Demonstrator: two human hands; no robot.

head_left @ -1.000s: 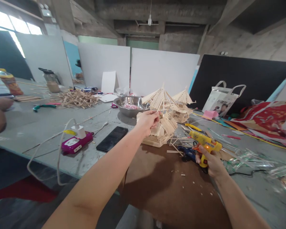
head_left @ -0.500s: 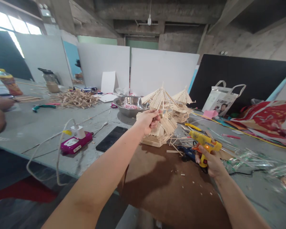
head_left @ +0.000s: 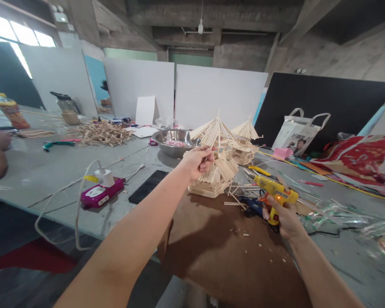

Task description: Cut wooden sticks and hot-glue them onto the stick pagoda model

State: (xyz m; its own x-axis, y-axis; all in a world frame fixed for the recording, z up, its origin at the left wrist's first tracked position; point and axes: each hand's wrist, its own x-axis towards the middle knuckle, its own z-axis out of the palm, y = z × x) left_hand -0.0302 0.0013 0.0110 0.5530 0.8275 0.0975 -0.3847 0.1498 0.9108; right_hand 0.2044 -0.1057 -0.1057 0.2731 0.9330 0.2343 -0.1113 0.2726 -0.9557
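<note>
A pagoda-like model built of thin wooden sticks [head_left: 208, 185], with a pointed stick roof, stands at the middle of the table. My left hand [head_left: 197, 163] is at its upper storey, fingers pinched together just under the roof; whatever lies between the fingertips is too small to make out. In my right hand [head_left: 284, 218] is a yellow hot glue gun [head_left: 272, 188], its orange light on and its nozzle pointing left toward the model. A second stick model [head_left: 244, 149] stands behind the first. Loose wooden sticks [head_left: 232, 204] lie at the model's right foot.
A brown board [head_left: 224, 256] covers the near table. Left are a dark tablet or phone [head_left: 147, 187], a purple power strip [head_left: 102, 194] with cables, a steel bowl [head_left: 170, 149] and a stick pile [head_left: 102, 133]. Right are plastic scraps [head_left: 340, 218] and a white bag [head_left: 295, 132].
</note>
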